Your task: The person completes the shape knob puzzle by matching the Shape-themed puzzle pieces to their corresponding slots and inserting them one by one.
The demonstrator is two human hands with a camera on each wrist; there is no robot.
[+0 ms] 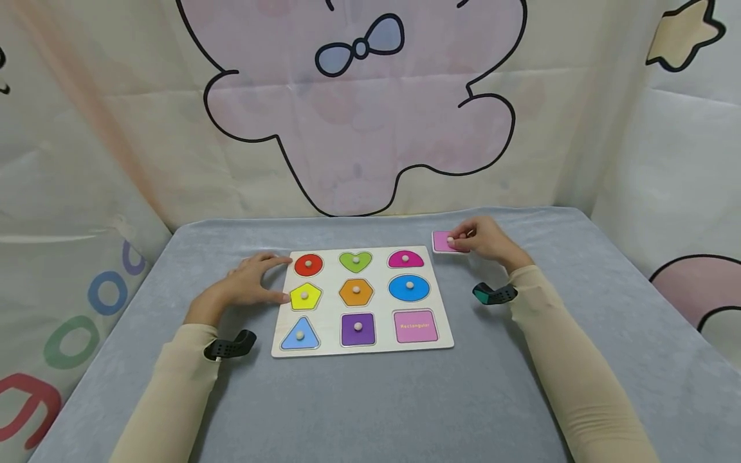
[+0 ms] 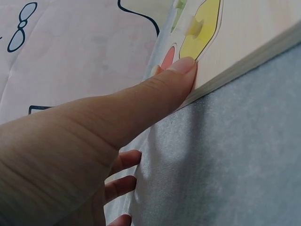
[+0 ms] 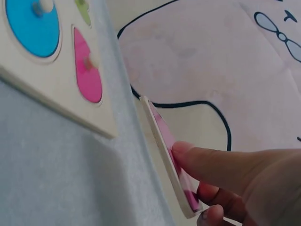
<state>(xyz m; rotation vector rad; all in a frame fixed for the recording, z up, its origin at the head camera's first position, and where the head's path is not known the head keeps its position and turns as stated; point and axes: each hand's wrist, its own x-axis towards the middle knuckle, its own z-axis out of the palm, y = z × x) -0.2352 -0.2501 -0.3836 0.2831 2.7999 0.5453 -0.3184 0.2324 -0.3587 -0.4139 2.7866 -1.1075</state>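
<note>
A wooden shape puzzle board (image 1: 330, 350) lies on the table, with knobbed pieces in its slots. Its lower right slot (image 1: 415, 326) is bare pink with the printed word "Rectangular". Beyond the board's upper right corner, my right hand (image 1: 486, 243) pinches a pink rectangle puzzle piece (image 1: 440, 241) by its knob. That piece shows nearly edge-on in the right wrist view, its lower fingers partly hidden. My left hand (image 1: 246, 283) rests at the board's left edge, thumb beside the yellow pentagon piece (image 1: 305, 296) and index fingertip near the red circle piece (image 1: 309, 265).
Grey-blue cloth (image 1: 359, 411) covers the table. Behind it hangs a pale curtain (image 1: 255, 186) with a cartoon print. Other pieces in the board include a blue oval (image 1: 408, 288), a purple square (image 1: 357, 329) and a blue triangle (image 1: 300, 335).
</note>
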